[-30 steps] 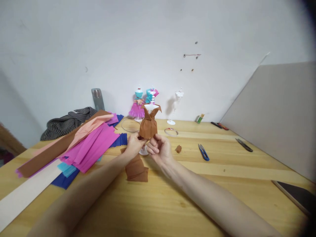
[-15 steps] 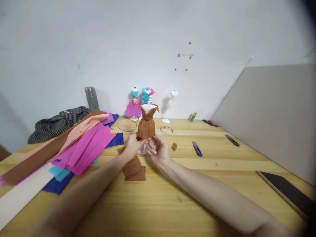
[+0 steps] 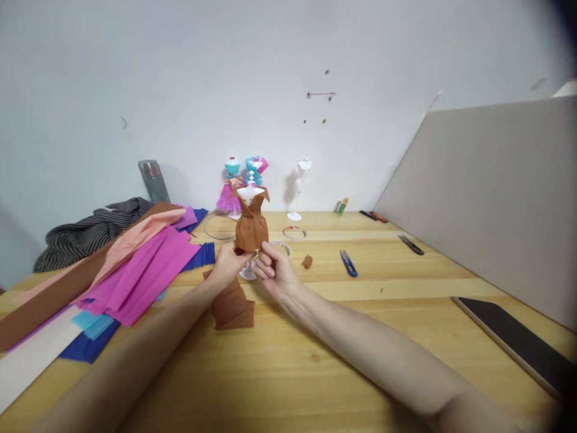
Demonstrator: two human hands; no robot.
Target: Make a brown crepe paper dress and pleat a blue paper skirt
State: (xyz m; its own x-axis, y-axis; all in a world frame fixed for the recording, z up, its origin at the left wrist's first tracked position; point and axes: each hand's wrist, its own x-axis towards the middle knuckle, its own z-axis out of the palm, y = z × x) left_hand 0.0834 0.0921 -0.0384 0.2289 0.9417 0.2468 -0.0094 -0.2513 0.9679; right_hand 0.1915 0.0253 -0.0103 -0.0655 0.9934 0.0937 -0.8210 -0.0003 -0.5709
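A small white mannequin stand [image 3: 248,274] wears a brown crepe-paper dress [image 3: 251,227] and stands on the wooden table [image 3: 315,361]. My left hand [image 3: 228,264] pinches the dress's lower hem from the left. On the right side of the hem my right hand [image 3: 274,270] is closed, fingers curled against the paper. A folded piece of brown crepe paper [image 3: 229,305] lies flat just under my left wrist. A tiny brown scrap [image 3: 307,261] rests to the right of my hands.
Strips of pink, magenta, brown, blue and white crepe paper [image 3: 135,264] fan across the left. At the back stand two dressed mannequins [image 3: 229,186], a bare white one [image 3: 301,180], a grey flask [image 3: 153,180] and striped cloth [image 3: 85,231]. Blue snips [image 3: 348,263], black snips [image 3: 411,245], a dark tablet [image 3: 518,346].
The view has shifted, so everything sits further left and a little lower in the picture. Both hands stay pinched on the brown dress's hem; the fingers have shifted only slightly.
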